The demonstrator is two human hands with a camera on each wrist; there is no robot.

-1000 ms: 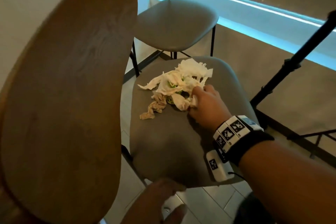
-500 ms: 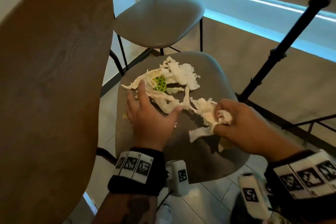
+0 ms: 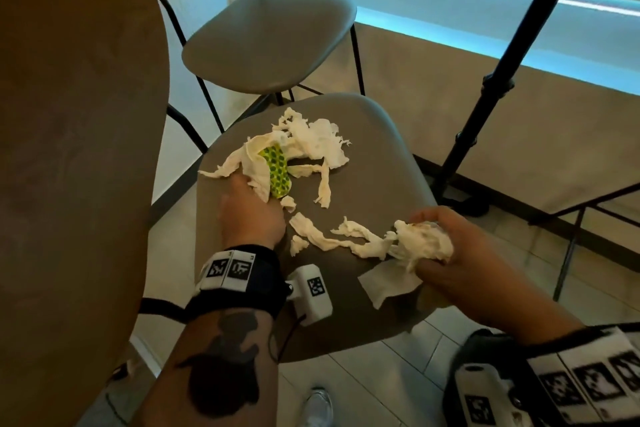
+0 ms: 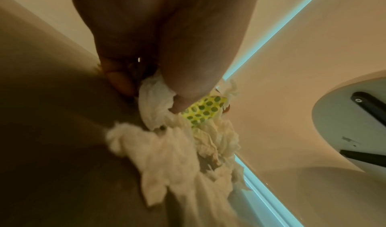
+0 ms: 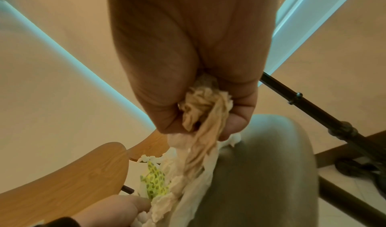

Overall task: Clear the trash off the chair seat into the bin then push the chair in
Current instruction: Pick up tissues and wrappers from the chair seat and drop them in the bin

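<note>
Torn white tissue (image 3: 311,140) lies scattered over the grey chair seat (image 3: 374,166). A yellow wrapper with green dots (image 3: 278,170) sits among it. My left hand (image 3: 251,208) is curled on a bunch of tissue (image 4: 155,101) beside that wrapper (image 4: 203,110), at the seat's left side. At the seat's right front edge my right hand (image 3: 446,255) grips a wad of tissue (image 3: 420,244) (image 5: 203,108), with a torn strip trailing from it across the seat. No bin is in view.
A wooden table top (image 3: 76,166) fills the left. A second grey chair (image 3: 270,38) stands just behind the first. A black tripod pole (image 3: 491,87) rises at the right, its foot by the seat's right side. Tiled floor shows below.
My left hand has come onto the seat and closed on tissue by the wrapper. My right hand has pulled back to the seat's right front with a wad of tissue.
</note>
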